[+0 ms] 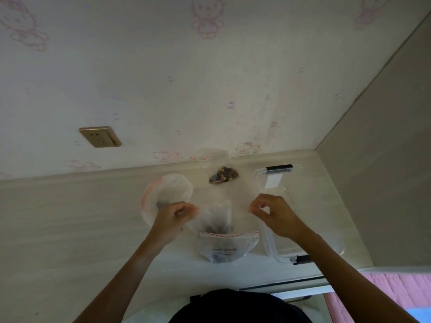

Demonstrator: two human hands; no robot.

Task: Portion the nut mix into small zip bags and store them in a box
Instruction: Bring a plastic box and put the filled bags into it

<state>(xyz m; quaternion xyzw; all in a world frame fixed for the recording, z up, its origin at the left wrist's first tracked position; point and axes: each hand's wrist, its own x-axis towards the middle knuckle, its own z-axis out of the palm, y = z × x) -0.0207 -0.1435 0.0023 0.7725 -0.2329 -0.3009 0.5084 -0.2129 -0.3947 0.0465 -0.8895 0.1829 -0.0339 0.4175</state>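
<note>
A pale wooden desk [70, 229] is viewed from above, set against wallpaper printed with pink cartoon cats. At the centre, a small clear zip bag [219, 220] is held up off the surface: its left top corner is pinched by the left hand [173, 215] and its right top corner by the right hand [272, 214], fingers curled tight on the plastic. The strip appears to be drawn taut between the two hands, probably so that it can be pressed shut; whether it is already closed cannot be told. Dark nuts are dimly seen hanging in its lower part. Directly below it, at 6 o'clock, a filled zip bag [227, 247] with a red line lies flat, apparently finished and awaiting storage. At 12 o'clock, near the wall, the larger bag of nut mix [222, 177] stands open, kept within reach as the supply. At 9 o'clock, a stack of empty zip bags [168, 192] lies partly under the left hand. At 3 o'clock, a clear plastic storage box [300, 206] with black clips sits just beside the right hand, close enough for portions to be dropped in. A brass wall socket [100, 136] is mounted at 11 o'clock.
</note>
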